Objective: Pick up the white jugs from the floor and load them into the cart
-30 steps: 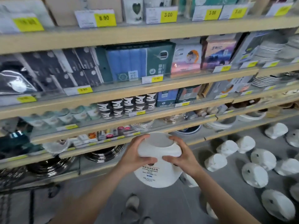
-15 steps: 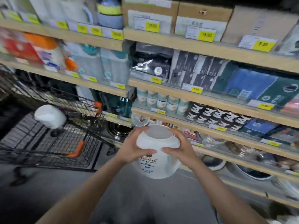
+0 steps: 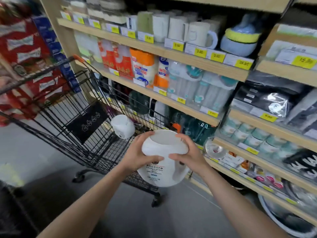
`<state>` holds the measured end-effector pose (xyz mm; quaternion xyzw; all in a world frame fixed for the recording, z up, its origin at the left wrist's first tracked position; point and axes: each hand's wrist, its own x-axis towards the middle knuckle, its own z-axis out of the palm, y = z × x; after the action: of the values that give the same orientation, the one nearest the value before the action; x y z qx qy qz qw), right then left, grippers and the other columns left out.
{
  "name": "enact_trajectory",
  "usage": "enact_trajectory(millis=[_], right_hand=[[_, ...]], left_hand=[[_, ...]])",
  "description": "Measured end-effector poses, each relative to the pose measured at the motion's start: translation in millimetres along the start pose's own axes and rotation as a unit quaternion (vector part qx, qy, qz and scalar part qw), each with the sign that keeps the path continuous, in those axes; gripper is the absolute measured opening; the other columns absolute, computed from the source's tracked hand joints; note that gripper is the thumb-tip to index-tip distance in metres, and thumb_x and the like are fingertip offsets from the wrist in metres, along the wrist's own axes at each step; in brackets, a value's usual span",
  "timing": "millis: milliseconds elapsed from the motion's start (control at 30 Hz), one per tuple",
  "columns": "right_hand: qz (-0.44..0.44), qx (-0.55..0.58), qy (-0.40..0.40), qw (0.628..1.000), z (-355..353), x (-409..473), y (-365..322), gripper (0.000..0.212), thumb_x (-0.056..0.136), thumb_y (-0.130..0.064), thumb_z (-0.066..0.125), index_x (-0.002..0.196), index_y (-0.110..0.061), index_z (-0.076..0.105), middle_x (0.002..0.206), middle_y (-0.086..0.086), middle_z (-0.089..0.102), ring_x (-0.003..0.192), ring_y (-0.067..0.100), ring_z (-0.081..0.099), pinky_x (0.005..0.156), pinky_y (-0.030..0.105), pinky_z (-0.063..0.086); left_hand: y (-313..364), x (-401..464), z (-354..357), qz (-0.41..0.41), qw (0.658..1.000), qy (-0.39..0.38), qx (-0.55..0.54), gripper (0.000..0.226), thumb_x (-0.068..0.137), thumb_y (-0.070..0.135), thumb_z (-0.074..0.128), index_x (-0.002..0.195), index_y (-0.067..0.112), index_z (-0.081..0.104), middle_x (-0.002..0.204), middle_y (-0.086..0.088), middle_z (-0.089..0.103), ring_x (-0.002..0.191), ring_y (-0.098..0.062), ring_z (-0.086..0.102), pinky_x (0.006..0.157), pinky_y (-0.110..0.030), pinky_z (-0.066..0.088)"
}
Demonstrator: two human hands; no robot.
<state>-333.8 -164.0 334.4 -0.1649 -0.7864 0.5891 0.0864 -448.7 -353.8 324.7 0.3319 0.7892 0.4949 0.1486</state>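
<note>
A white jug [image 3: 163, 170] with a printed label is held between both hands, its base turned up toward me. My left hand [image 3: 139, 154] grips its left side and my right hand [image 3: 187, 154] grips its right side, thumbs across the front. It hangs over the near end of a black wire cart [image 3: 56, 117] with orange corner caps. Another white jug [image 3: 122, 126] lies on its side inside the cart basket.
Wooden store shelves [image 3: 171, 53] packed with mugs, packets, bottles and yellow price tags run along the right. Red and blue boxes [image 3: 25, 48] are stacked at the left behind the cart. Grey floor [image 3: 30, 152] shows below and left of the cart.
My view has swung left along the aisle; the jugs on the floor have left the frame. The cart has come much closer, and the held jug is now over its near end.
</note>
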Motion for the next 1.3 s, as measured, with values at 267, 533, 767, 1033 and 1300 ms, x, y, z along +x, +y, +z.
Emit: enact_trajectory(millis=[267, 533, 767, 1033, 1300], right_hand=[[-0.009, -0.017, -0.075, 0.997, 79.6, 107.0, -14.6, 0.073, 0.048, -0.057, 0.081, 0.113, -0.049, 0.049, 0.123, -0.004, 0.049, 0.116, 0.019, 0.05, 0.095, 0.046, 0.049], [0.011, 0.008, -0.101, 0.995, 129.8, 211.9, -10.6, 0.074, 0.047, -0.05, 0.079, 0.114, -0.037, 0.049, 0.119, 0.001, 0.05, 0.111, 0.019, 0.052, 0.084, 0.031, 0.053], [0.045, -0.02, -0.085, 0.995, 162.0, 265.9, 2.9, 0.072, 0.047, -0.052, 0.082, 0.111, -0.049, 0.048, 0.12, -0.002, 0.049, 0.111, 0.014, 0.05, 0.085, 0.028, 0.049], [0.119, -0.052, -0.031, 0.991, 222.2, 290.9, 27.6, 0.078, 0.047, -0.059, 0.079, 0.115, -0.053, 0.042, 0.123, -0.02, 0.037, 0.116, 0.008, 0.043, 0.098, 0.026, 0.042], [0.218, -0.08, 0.001, 0.973, 303.4, 309.9, 75.3, 0.081, 0.056, -0.032, 0.088, 0.116, -0.047, 0.037, 0.12, -0.018, 0.033, 0.116, 0.008, 0.036, 0.106, 0.029, 0.035]], left_hand=[[-60.1, 41.2, -89.9, -0.04, 0.998, 0.043, 0.033, 0.082, 0.051, 0.067, 0.074, 0.123, 0.05, 0.039, 0.129, 0.006, 0.043, 0.12, -0.017, 0.043, 0.107, -0.042, 0.038], [-126.9, 120.4, -152.8, -0.081, 0.996, -0.005, 0.029, 0.081, 0.053, 0.064, 0.078, 0.123, 0.055, 0.039, 0.13, 0.008, 0.04, 0.122, -0.019, 0.042, 0.102, -0.048, 0.045], [-177.0, 172.5, -188.4, -0.077, 0.992, -0.078, 0.064, 0.092, 0.053, 0.067, 0.079, 0.131, 0.053, 0.033, 0.136, 0.013, 0.037, 0.13, -0.015, 0.035, 0.112, -0.045, 0.032], [-259.6, 225.6, -217.6, -0.06, 0.97, -0.222, 0.078, 0.102, 0.047, 0.056, 0.083, 0.132, 0.057, 0.025, 0.136, 0.011, 0.034, 0.125, -0.009, 0.028, 0.112, -0.029, 0.025], [-361.2, 249.0, -224.1, -0.034, 0.921, -0.355, 0.158, 0.12, 0.055, 0.045, 0.086, 0.139, 0.049, 0.0, 0.144, 0.008, 0.005, 0.138, -0.016, 0.01, 0.115, -0.029, 0.016]])
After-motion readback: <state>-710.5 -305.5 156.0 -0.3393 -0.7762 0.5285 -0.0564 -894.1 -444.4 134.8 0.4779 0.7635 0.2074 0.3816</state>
